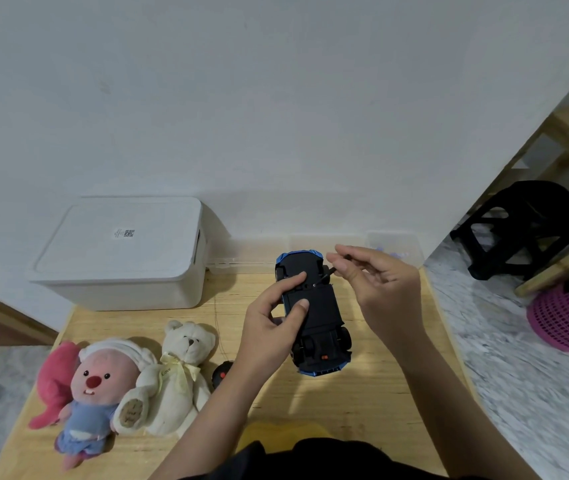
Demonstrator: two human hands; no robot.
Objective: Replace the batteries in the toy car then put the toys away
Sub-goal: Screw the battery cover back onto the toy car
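A blue plastic toy car [314, 313] (underside up, long axis twelve-to-six) is gripped by the left hand [272, 327]; a small dark screwdriver [332, 271] is pinched by the right hand [376, 282] at its one o'clock.

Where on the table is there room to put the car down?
Bare wood lies near the table front edge, below the toy car, and between the white box and teddy bear. The left front, with the plush toys, is crowded.

I see the left hand [272, 320] gripping the upturned blue toy car [314, 317] above the table [362, 403], while the right hand [376, 282] pinches a small dark screwdriver [332, 270] at its underside.
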